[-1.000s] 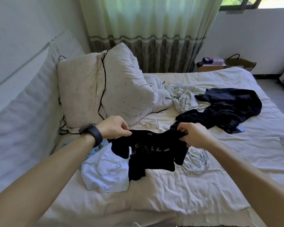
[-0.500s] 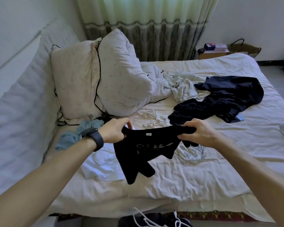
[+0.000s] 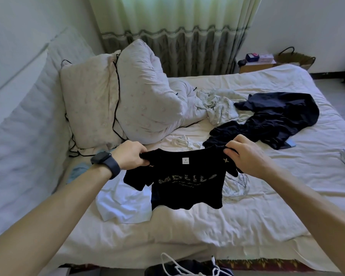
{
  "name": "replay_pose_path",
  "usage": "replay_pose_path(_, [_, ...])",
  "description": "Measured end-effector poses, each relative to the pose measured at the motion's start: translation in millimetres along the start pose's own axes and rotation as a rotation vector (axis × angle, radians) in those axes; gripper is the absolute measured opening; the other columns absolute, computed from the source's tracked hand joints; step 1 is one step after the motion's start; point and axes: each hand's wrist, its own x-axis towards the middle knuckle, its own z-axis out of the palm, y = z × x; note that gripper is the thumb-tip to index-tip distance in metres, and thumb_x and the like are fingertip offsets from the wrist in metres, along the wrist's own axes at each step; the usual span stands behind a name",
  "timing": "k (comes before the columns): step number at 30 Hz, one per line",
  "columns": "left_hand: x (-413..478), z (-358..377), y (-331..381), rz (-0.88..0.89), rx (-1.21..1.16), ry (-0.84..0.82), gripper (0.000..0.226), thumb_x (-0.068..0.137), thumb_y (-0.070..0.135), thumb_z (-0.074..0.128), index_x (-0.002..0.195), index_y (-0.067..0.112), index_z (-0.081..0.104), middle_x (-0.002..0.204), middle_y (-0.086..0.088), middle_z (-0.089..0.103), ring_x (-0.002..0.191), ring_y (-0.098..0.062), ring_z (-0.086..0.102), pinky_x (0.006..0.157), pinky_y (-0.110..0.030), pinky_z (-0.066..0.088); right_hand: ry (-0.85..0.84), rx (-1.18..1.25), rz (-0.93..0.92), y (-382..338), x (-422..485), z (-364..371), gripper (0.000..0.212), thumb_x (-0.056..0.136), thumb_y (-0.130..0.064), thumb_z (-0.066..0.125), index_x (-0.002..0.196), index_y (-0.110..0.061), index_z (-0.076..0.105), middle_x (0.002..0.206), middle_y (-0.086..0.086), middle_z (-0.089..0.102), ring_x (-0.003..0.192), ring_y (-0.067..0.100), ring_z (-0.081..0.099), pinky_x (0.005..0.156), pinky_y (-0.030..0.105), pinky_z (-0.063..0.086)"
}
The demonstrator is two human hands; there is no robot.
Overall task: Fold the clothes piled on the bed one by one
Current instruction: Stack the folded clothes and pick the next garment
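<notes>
Black at the centre of the head view: holds the black T-shirt (image 3: 187,188) spread by its shoulders, print and neck label facing the camera, hem hanging low over the bed (image 3: 207,232) at mid-frame. Grips one shoulder with the curled fingers of the left hand (image 3: 130,156), watch (image 3: 106,162) on that wrist, and the other shoulder with the curled fingers of the right hand (image 3: 245,154). Shows a white garment (image 3: 120,204) lying lower left of the shirt, a dark heap of clothes (image 3: 277,116) right of centre, and two pillows (image 3: 92,108) at upper left.
</notes>
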Motion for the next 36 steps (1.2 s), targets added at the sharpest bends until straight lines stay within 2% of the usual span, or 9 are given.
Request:
replay_pose_path(4, [-2, 2, -12, -0.014, -0.103, 0.012, 0.012, 0.083, 0.031, 0.076, 0.081, 0.032, 0.065, 0.080, 0.008, 0.067, 0.077, -0.009, 0.060, 0.054, -0.009, 0.036, 0.023, -0.072, -0.030, 9, -3, -5, 0.014, 0.097, 0.001, 0.055, 0.102, -0.011, 0.061, 0.103, 0.006, 0.053, 0.085, 0.028, 0.053, 0.067, 0.030, 0.038])
replay_pose_path(7, [5, 10, -20, -0.055, -0.066, 0.099, 0.010, 0.085, 0.035, 0.074, 0.086, 0.032, 0.064, 0.085, 0.006, 0.068, 0.085, -0.016, 0.064, 0.058, -0.020, 0.039, 0.070, -0.091, 0.035, 16, -4, -8, 0.010, 0.095, -0.003, 0.062, 0.101, -0.011, 0.061, 0.095, 0.006, 0.056, 0.080, 0.026, 0.050, 0.061, 0.028, 0.027])
replay_pose_path(12, [16, 24, -25, -0.114, 0.213, 0.370, 0.018, 0.093, 0.021, 0.058, 0.104, 0.013, 0.070, 0.100, -0.010, 0.063, 0.100, -0.034, 0.054, 0.079, -0.041, 0.047, 0.103, -0.120, 0.147, 22, 3, -8, 0.012, 0.091, -0.030, 0.075, 0.097, -0.020, 0.070, 0.091, -0.002, 0.060, 0.084, 0.022, 0.054, 0.062, 0.031, 0.033])
replay_pose_path(18, [-7, 49, -4, -0.191, -0.072, 0.679, 0.015, 0.092, 0.017, 0.050, 0.099, 0.009, 0.060, 0.077, -0.014, 0.064, 0.072, -0.039, 0.060, 0.058, -0.038, 0.037, 0.161, 0.052, 0.334, 36, 0, 3, 0.008, 0.098, -0.024, 0.061, 0.097, -0.026, 0.053, 0.089, 0.000, 0.059, 0.083, 0.026, 0.054, 0.068, 0.039, 0.038])
replay_pose_path(20, [-21, 70, 3, -0.187, -0.130, 0.673, 0.019, 0.097, 0.016, 0.045, 0.104, 0.007, 0.059, 0.067, -0.014, 0.064, 0.061, -0.039, 0.060, 0.053, -0.038, 0.039, 0.133, 0.077, 0.406, 41, -10, 13, 0.013, 0.097, -0.014, 0.054, 0.097, -0.024, 0.047, 0.086, 0.002, 0.059, 0.078, 0.027, 0.054, 0.066, 0.043, 0.045])
replay_pose_path(24, [-52, 108, 5, -0.298, -0.306, 0.610, 0.010, 0.099, 0.020, 0.055, 0.104, 0.013, 0.061, 0.069, -0.009, 0.064, 0.064, -0.037, 0.060, 0.050, -0.035, 0.037, 0.230, 0.231, 0.527, 44, -47, 30, 0.025, 0.095, -0.008, 0.048, 0.109, -0.025, 0.059, 0.099, 0.001, 0.063, 0.082, 0.029, 0.061, 0.070, 0.040, 0.047])
replay_pose_path(28, [-86, 129, -4, -0.393, -0.326, 0.632, 0.011, 0.092, 0.025, 0.070, 0.087, 0.015, 0.068, 0.069, -0.003, 0.065, 0.067, -0.034, 0.061, 0.057, -0.031, 0.032, 0.344, 0.368, 0.565, 37, -89, 53, 0.022, 0.101, -0.014, 0.048, 0.109, -0.031, 0.061, 0.095, -0.002, 0.067, 0.052, 0.011, 0.067, 0.054, 0.036, 0.053])
replay_pose_path(31, [-99, 132, -16, -0.355, -0.456, 0.575, 0.020, 0.085, 0.044, 0.072, 0.076, 0.027, 0.068, 0.061, 0.013, 0.056, 0.064, -0.022, 0.059, 0.052, -0.025, 0.032, 0.349, 0.386, 0.595, 35, -101, 66, 0.016, 0.102, -0.015, 0.049, 0.109, -0.019, 0.064, 0.091, 0.003, 0.066, 0.073, 0.030, 0.068, 0.069, 0.049, 0.055])
replay_pose_path(36, [-97, 122, -52, -0.358, -0.593, 0.457, 0.046, 0.073, 0.071, 0.067, 0.075, 0.025, 0.069, 0.056, 0.006, 0.058, 0.053, -0.007, 0.050, 0.052, -0.024, 0.037, 0.367, 0.375, 0.581, 40, -97, 61, 0.021, 0.101, -0.031, 0.049, 0.107, -0.017, 0.064, 0.090, 0.000, 0.061, 0.086, 0.024, 0.055, 0.075, 0.037, 0.039])
